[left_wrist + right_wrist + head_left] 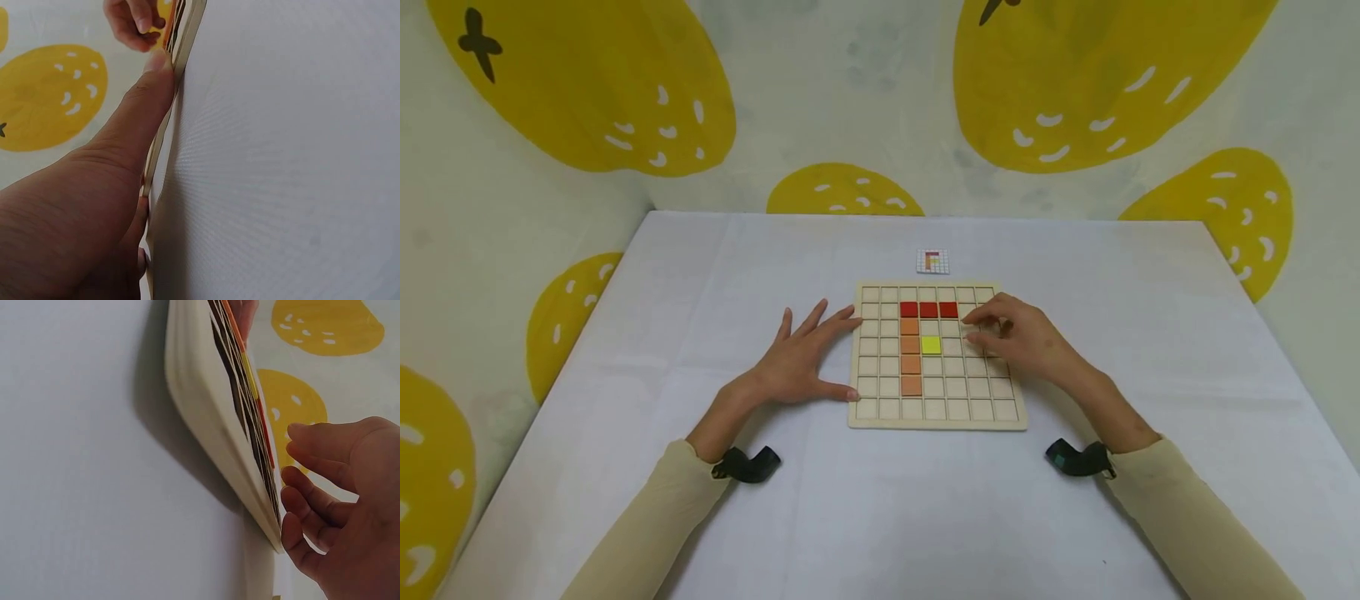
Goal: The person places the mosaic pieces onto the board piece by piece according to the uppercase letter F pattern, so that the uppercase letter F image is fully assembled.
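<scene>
A cream wooden grid board (936, 423) lies flat on the table. Red tiles (928, 310) form a row of three near its far side. Orange tiles (911, 364) run in a column below the leftmost red one, with a yellow tile (931, 345) just right of that column. My left hand (797, 362) has its fingers spread, with fingertips and thumb (140, 106) at the board's left edge. Over the board's right part hovers my right hand (1026, 337). Its index finger and thumb are apart, with nothing showing between them; the other fingers bend loosely (312, 506).
A small card (932, 262) with a coloured grid pattern lies just beyond the board. White cloth covers the table (700, 275), whose far edge meets a wall (850, 83) printed with yellow fruit shapes. A black wrist device (748, 465) sits at each sleeve cuff.
</scene>
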Demonstrator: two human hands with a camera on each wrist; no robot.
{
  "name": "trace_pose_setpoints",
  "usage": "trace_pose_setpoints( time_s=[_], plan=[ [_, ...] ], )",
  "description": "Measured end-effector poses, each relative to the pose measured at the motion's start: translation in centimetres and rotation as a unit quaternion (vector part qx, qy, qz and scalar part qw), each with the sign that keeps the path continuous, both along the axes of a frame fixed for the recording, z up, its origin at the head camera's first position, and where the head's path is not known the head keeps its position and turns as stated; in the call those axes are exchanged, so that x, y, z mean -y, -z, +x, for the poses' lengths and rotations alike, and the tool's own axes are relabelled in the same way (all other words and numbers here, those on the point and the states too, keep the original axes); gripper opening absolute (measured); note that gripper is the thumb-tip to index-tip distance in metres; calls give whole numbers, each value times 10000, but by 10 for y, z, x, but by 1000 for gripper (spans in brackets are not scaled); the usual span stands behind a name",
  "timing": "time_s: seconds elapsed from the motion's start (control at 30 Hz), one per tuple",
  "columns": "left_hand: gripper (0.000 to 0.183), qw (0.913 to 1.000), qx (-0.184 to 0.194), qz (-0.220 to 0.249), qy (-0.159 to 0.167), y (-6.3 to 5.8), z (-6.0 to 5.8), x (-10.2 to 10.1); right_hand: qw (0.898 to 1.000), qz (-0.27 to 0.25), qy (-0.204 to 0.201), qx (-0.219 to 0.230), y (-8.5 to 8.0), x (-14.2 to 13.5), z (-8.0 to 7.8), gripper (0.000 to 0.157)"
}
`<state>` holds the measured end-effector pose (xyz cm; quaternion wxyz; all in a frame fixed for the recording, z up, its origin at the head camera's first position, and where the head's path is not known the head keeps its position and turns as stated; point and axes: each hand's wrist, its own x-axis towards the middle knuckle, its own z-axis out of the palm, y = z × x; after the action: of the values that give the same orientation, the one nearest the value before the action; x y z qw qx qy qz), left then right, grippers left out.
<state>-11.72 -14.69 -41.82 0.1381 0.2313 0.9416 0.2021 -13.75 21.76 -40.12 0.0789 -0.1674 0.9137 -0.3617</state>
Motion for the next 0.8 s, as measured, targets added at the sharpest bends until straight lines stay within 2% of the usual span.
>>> trace_pose_setpoints(
  time_s=[0.8],
  plan=[
    [107, 10000, -17, 44, 23, 1, 0, 1, 9993, 186, 338, 29, -3, -36, 2, 24]
  ],
)
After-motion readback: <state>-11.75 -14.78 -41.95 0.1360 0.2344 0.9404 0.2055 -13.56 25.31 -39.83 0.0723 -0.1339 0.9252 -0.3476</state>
